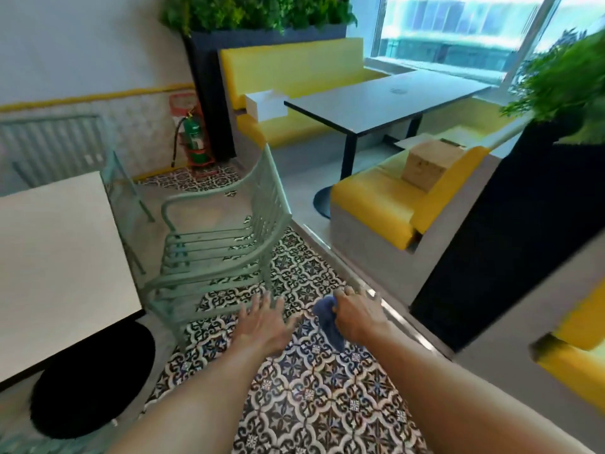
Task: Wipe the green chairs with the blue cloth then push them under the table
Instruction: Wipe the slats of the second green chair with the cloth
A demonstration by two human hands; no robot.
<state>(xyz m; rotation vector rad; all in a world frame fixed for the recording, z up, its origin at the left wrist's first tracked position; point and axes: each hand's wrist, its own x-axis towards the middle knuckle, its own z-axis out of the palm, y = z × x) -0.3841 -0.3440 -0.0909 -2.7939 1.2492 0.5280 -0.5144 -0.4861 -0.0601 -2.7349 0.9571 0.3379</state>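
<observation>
The green chair [226, 231] stands on the patterned tile floor [314, 398], side-on to the white table [55, 263], its slatted seat just beside the table's edge and not under it. A 2nd green chair [49, 145] shows behind the table's far side, against the wall. The blue cloth [328, 319] is bunched in the right hand [355, 314], fingers curled tight round it, a tail of cloth hanging below the fist. The left hand [262, 317] reaches toward the near chair with fingers straight and spread, gripping nothing, close to the chair's front leg but whether it touches is unclear. Beyond the chair, a green fire extinguisher [193, 139] stands by the wall. To the right sit yellow benches [376, 208] around a dark table [386, 99], a cardboard box [425, 162] on 1 seat.
</observation>
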